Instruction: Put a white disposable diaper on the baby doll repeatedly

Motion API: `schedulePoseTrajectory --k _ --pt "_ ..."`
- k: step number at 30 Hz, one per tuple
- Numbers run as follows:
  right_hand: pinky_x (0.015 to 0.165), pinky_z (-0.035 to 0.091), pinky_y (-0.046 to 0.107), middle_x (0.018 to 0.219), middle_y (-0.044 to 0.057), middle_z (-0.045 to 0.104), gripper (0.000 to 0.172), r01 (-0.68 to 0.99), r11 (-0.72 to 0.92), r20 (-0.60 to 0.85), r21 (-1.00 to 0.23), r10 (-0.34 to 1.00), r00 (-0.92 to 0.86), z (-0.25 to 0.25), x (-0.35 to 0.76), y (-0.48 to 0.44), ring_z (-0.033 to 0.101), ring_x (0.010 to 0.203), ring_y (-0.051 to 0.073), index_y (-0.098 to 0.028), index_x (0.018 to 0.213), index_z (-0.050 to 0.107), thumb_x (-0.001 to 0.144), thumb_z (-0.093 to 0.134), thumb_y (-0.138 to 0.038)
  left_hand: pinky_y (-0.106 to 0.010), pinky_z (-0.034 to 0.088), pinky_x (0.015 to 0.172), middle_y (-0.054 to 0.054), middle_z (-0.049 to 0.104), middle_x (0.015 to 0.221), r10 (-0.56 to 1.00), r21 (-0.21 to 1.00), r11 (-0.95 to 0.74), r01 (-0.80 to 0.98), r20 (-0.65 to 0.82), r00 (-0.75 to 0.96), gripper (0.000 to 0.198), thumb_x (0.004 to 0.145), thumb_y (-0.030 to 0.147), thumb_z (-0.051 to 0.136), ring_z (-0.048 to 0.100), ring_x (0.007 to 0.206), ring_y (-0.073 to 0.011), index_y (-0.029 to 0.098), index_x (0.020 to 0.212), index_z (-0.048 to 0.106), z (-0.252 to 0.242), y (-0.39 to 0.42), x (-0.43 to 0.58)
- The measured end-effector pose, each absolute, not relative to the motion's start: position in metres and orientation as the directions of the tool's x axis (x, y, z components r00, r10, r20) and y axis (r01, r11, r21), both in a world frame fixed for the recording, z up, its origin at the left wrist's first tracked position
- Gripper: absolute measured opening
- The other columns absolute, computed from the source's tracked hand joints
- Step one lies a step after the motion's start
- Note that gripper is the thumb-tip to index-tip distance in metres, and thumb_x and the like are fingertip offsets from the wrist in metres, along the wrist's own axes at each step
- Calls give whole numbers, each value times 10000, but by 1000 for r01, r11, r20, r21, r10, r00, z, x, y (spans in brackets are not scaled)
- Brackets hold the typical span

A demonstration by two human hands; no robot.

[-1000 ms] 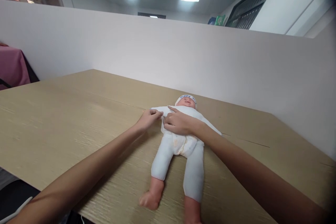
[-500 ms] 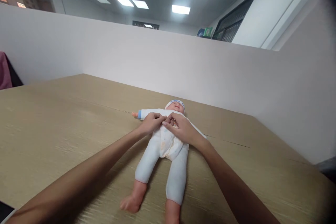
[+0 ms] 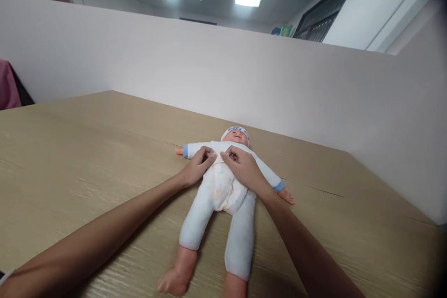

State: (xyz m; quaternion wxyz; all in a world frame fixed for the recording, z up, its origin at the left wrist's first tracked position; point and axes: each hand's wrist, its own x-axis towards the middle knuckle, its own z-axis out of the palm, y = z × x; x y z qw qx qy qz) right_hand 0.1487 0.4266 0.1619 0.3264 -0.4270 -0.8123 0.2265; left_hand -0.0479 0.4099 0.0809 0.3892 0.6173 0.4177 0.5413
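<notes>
A baby doll (image 3: 238,137) in white clothes with blue cuffs lies on its back, head away from me, a printed white band around its head. A white diaper (image 3: 223,186) with small pale prints and a yellowish line down its front is around its hips. At the doll's belly, just above the diaper's top edge, my left hand (image 3: 197,166) has thumb and fingers pinched. My right hand (image 3: 244,166) is pinched likewise, a short gap to the right. Something small and white shows at the fingertips; whether it is diaper or top, I cannot tell.
The doll lies on a wood-grain table (image 3: 104,149) with thin seams. Behind it and along the right stands a white partition (image 3: 174,65). A pink cloth (image 3: 7,86) hangs beyond the table's left edge.
My hands, close together at the doll's belly before, have moved apart to either side. The doll's right-side arm and blue cuff now show more fully. The view has tilted slightly down.
</notes>
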Motion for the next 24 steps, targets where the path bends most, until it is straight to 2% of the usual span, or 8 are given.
schedulePoseTrajectory --k 4,7,10,12,14,18,21,24 --pt "694 337 332 713 -34 512 365 559 530 338 -637 844 -416 161 149 427 474 703 173 -231 751 510 1028 576 -459 -295 388 701 42 464 800 951 956 -287 65 275 141 586 969 778 609 438 751 -147 214 863 490 90 413 -46" --pt "719 382 337 747 -20 553 302 552 562 388 -616 826 -408 158 150 429 513 732 187 -236 781 533 1002 594 -432 -287 370 663 52 447 774 954 957 -279 75 267 136 589 979 792 554 419 709 -140 221 862 471 91 416 -44" --pt "720 441 333 857 3 620 174 508 573 444 -643 819 -363 154 153 433 552 735 186 -233 913 571 941 636 -392 -297 406 703 33 488 807 952 944 -305 130 298 66 537 1016 737 528 463 763 -160 220 877 489 86 418 -41" --pt "684 461 325 945 15 642 194 471 558 438 -683 829 -347 151 154 436 543 675 162 -226 1033 586 918 639 -373 -320 435 784 3 544 874 941 923 -330 200 339 -13 455 1037 648 561 500 850 -186 211 913 533 82 417 -40" --pt "666 474 324 1020 28 653 241 453 554 451 -699 832 -322 150 154 437 516 626 140 -222 1103 595 901 640 -347 -354 447 889 -44 608 1024 921 901 -340 268 377 -98 341 1047 542 596 524 956 -213 201 1028 588 82 414 -40" --pt "742 517 348 1083 62 664 151 462 607 613 -646 774 -160 155 157 419 584 762 182 -225 1038 622 902 633 -289 -394 446 1000 -111 637 1330 853 832 -384 399 485 -190 268 1079 424 567 541 1137 -254 223 1251 610 99 388 -40" --pt "859 546 388 1083 70 698 94 456 668 680 -588 714 -169 163 168 376 651 910 228 -238 1057 654 987 628 -294 -400 444 1023 -93 688 1320 784 706 -533 467 619 -42 250 1120 402 511 579 1173 -258 249 1277 633 121 347 -43" --pt "893 568 392 1062 52 747 96 399 697 532 -596 715 -454 166 187 318 704 944 236 -276 1113 695 1048 629 -301 -423 432 1014 -62 740 1095 763 592 -636 495 578 290 229 1133 385 491 622 1059 -257 256 1131 680 134 304 -49"
